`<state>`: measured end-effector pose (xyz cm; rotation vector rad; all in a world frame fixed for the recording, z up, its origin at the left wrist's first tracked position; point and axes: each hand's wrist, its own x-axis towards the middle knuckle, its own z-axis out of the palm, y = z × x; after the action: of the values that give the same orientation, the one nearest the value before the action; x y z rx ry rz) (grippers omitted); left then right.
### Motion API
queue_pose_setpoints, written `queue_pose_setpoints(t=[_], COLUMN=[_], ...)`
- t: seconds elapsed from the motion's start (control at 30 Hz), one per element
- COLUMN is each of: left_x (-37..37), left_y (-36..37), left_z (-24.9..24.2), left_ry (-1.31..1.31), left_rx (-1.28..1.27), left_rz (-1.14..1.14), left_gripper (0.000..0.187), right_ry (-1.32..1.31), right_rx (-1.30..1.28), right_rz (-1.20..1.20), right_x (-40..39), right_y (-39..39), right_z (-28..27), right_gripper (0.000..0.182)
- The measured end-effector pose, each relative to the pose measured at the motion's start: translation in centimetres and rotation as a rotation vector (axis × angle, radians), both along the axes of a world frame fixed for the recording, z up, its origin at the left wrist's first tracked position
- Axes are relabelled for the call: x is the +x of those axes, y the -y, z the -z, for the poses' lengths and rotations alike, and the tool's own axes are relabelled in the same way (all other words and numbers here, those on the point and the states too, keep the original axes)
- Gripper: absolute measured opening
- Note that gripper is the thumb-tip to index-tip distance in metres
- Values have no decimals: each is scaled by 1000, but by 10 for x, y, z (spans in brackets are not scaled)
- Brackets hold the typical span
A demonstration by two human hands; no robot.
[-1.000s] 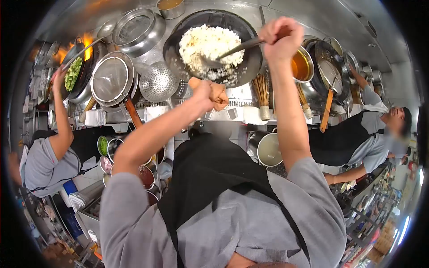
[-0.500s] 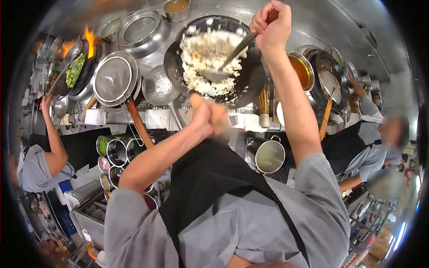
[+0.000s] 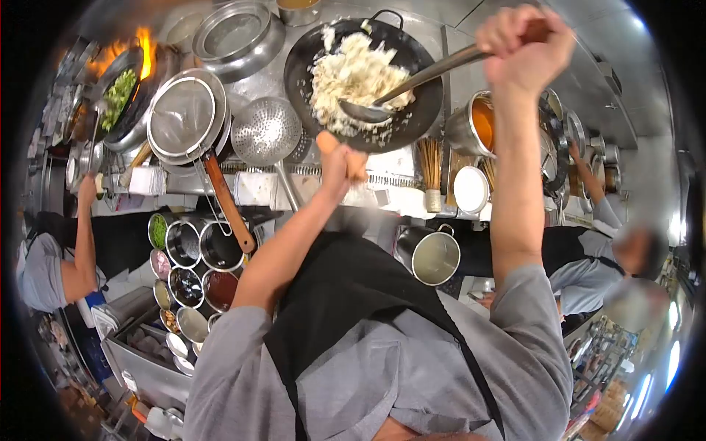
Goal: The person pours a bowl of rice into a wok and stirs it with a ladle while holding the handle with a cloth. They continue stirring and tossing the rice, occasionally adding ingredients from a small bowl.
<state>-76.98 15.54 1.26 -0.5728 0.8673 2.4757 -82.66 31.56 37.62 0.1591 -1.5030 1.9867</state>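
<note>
Left hand (image 3: pixel 334 158) grips wok (image 3: pixel 365 73) handle; right hand (image 3: pixel 522 44) clasps ladle (image 3: pixel 412 81) end. Wok likely heavy, hot; rice (image 3: pixel 353 73) loose.

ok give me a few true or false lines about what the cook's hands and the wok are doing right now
1. The right hand grips a ladle whose bowl sits in the rice. True.
2. The left hand holds a wooden wok handle. True.
3. The wok is full of green vegetables. False: it holds pale rice; the greens are in another pan at far left, by a flame.
4. The perforated skimmer lies inside the wok. False: it rests beside the wok, to its left.
5. A pot of orange liquid stands just right of the wok. True.
</note>
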Motion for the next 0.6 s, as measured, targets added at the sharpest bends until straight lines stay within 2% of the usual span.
queue_pose_setpoints(t=[0.03,0.07,0.1,0.13,0.2,0.23,0.27,0.33,0.43,0.47,0.5,0.53,0.6], left_x=[-12,-25,-39,-47,-57,-60,-58,-44,-20,-11,3,11,39], left_y=[5,-5,-18,-28,-35,-37,-33,-14,19,30,36,42,57], left_z=[-17,-12,4,24,38,42,34,2,-32,-49,-61,-71,-89], left_ry=[56,149,172,191,182,174,175,52,81,114,103,86,82], left_rx=[21,-130,-189,-250,-277,-296,-304,-186,-148,-134,-148,-165,-188], left_rz=[151,186,68,-45,-19,4,3,166,288,371,382,391,411], left_gripper=[8,13,15,18,19,20,20,31,35,35,33,32,36], right_ry=[-17,-45,-73,-123,-122,-240,-318,-420,-670,-624,-414,-211,-96], right_rx=[-220,-260,-299,-150,126,87,56,32,66,48,37,26,12], right_rz=[-277,-255,-233,-21,490,352,189,81,276,172,24,-127,-56], right_x=[5,15,26,30,37,49,61,74,9,-10,-23,-33,-26], right_y=[-15,-8,0,-10,-28,-36,-42,-44,-26,-22,-21,-20,-30], right_z=[-7,-27,-48,-69,-112,-130,-125,-82,72,110,132,140,62], right_gripper=[45,45,45,41,34,34,35,35,37,38,40,42,41])
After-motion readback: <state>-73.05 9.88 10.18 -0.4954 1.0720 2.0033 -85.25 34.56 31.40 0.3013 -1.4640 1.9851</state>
